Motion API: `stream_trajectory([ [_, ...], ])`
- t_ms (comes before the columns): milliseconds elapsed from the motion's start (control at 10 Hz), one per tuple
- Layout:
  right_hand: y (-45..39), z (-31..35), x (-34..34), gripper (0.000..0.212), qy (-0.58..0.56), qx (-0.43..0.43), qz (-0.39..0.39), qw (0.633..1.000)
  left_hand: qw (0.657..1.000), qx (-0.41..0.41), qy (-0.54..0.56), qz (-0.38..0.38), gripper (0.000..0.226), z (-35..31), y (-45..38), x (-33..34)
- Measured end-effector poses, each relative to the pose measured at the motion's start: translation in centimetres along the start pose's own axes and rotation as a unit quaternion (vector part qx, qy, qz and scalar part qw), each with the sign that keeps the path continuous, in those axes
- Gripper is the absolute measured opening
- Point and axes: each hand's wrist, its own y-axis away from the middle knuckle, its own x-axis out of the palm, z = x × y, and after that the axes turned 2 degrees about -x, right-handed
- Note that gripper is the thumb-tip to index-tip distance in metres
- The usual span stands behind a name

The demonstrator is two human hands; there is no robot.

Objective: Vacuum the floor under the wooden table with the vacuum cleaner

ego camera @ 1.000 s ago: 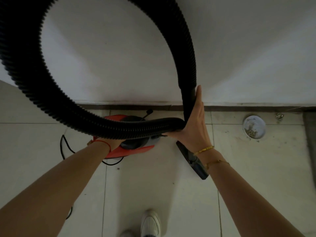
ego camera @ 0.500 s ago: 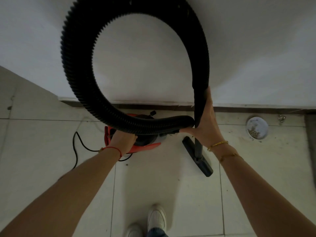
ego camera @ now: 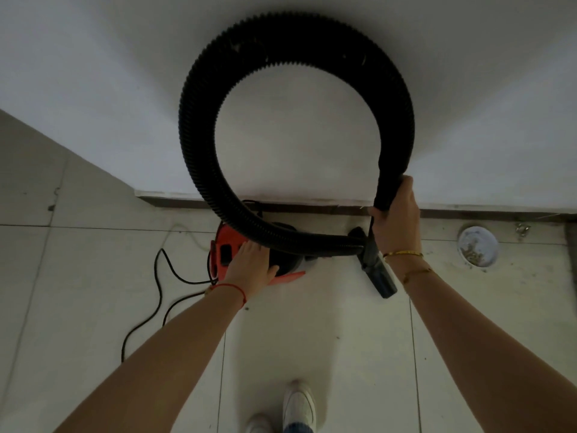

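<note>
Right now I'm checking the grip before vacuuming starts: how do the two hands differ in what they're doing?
The right hand curls around the black hose near its rigid end, raised above the floor; the left hand lies lower, fingers fairly straight, on the red vacuum. The right wrist wears gold bracelets, the left a red string. Both touch parts of the same machine.

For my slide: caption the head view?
Right hand grips looped black hose; left hand rests on red vacuum cleaner.
</note>
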Motion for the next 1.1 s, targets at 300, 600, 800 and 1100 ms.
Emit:
stream_trajectory([
  [300,0.0,1.0,2.1,0.044,0.006,-0.006,-0.009,1.0,1.0,-0.02,0.001,-0.01,0.068,-0.1,0.3,-0.2],
  [600,1.1,0.8,1.9,0.059,0.026,-0.01,0.033,0.999,0.999,-0.038,0.028,-0.025,0.063,0.2,1.2,-1.4],
  [800,2.6,0.8,1.2,0.075,0.05,-0.015,0.036,0.998,0.996,-0.06,0.028,-0.052,0.053,0.3,2.8,-2.6],
  [1100,7.3,5.0,-3.4,0.08,0.1,-0.042,0.108,0.988,0.993,-0.037,-0.07,-0.084,0.06,-1.1,10.2,-9.2],
])
